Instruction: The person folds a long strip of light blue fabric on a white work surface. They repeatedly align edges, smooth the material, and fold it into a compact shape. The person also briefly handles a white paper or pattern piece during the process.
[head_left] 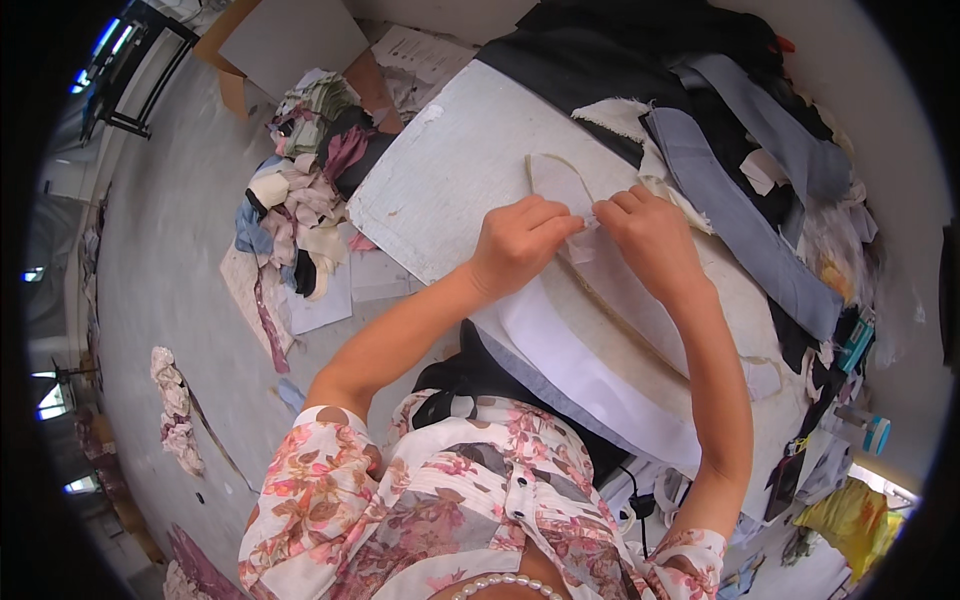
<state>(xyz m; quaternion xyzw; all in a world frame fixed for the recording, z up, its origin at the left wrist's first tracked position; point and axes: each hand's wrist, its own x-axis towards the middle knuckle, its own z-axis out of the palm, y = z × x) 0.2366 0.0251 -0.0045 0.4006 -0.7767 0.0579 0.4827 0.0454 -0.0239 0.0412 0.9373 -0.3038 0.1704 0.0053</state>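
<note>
Over a pale tabletop (pixel 430 170), my left hand (pixel 525 240) and my right hand (pixel 648 235) are close together, fingers pinched on a long, curved white fabric piece (pixel 625 305). Its edge is yellowish. One rounded end sticks up past my fingertips, and the rest runs down beneath my right forearm. What lies exactly between the fingertips is too small to make out. A smooth white curved band (pixel 570 350) rests nearer to me, on top of a grey-blue layer along the table's near edge.
Grey-blue fabric strips (pixel 730 205) and black cloth (pixel 590 50) cover the table's far and right side. A teal-handled tool (pixel 857 345) lies at the right. Fabric scraps (pixel 305 200) are heaped on the floor at left, near a cardboard box (pixel 290 45). A yellow bag (pixel 850 520) sits lower right.
</note>
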